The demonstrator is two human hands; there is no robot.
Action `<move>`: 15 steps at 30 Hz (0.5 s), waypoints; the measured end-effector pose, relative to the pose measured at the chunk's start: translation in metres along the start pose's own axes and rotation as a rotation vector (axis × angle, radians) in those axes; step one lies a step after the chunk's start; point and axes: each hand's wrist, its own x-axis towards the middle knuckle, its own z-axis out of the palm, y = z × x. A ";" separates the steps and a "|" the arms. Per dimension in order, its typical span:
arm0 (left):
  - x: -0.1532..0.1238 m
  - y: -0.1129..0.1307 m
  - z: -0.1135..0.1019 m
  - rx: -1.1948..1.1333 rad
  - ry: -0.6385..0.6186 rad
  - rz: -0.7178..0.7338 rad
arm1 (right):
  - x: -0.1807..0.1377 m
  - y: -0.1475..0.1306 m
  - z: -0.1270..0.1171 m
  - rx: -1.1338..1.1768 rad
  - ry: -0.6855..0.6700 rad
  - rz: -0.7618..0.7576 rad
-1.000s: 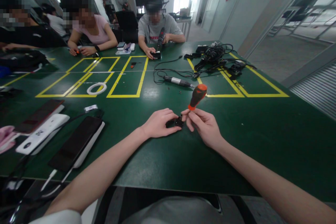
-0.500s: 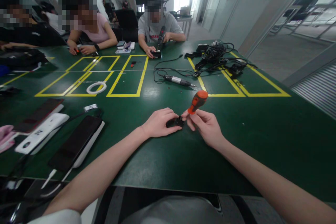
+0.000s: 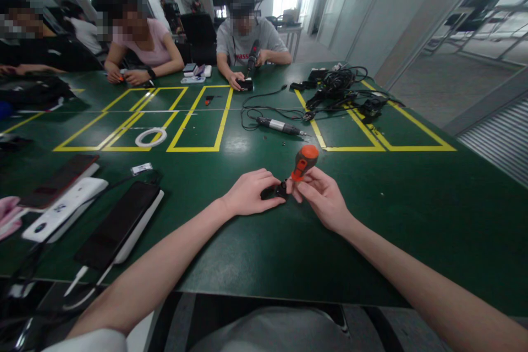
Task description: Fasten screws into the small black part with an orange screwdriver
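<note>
My left hand [image 3: 252, 192] rests on the green table, thumb and fingers closed around a small black part [image 3: 281, 190]. What kind of part it is I cannot make out. In my right hand [image 3: 324, 195] is a screwdriver [image 3: 305, 162] with an orange and grey handle, held low by the fingers. Its handle points up and leans slightly to the right. The shaft's tip is hidden behind my right fingers, close beside the black part. Both hands almost touch at the middle of the table.
Beyond my hands lies a corded electric screwdriver [image 3: 280, 126]. A tangle of black cables [image 3: 338, 88] sits at the far right, a white ring [image 3: 150, 137] at left. Phones [image 3: 119, 220] and a white power bank [image 3: 64, 209] lie near my left arm. Several people sit opposite.
The screwdriver handle has shifted a little left and down and stands more upright, closer to the black part. My left hand keeps its hold, nearly still.
</note>
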 end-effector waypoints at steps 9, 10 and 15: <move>0.000 -0.001 0.000 0.017 0.007 0.006 | 0.002 0.002 -0.001 0.015 0.062 0.001; 0.000 -0.001 0.000 0.018 0.006 0.007 | 0.002 0.003 -0.002 0.033 0.059 0.005; 0.000 -0.001 0.000 0.018 0.012 0.019 | 0.002 0.006 -0.002 0.082 0.030 0.010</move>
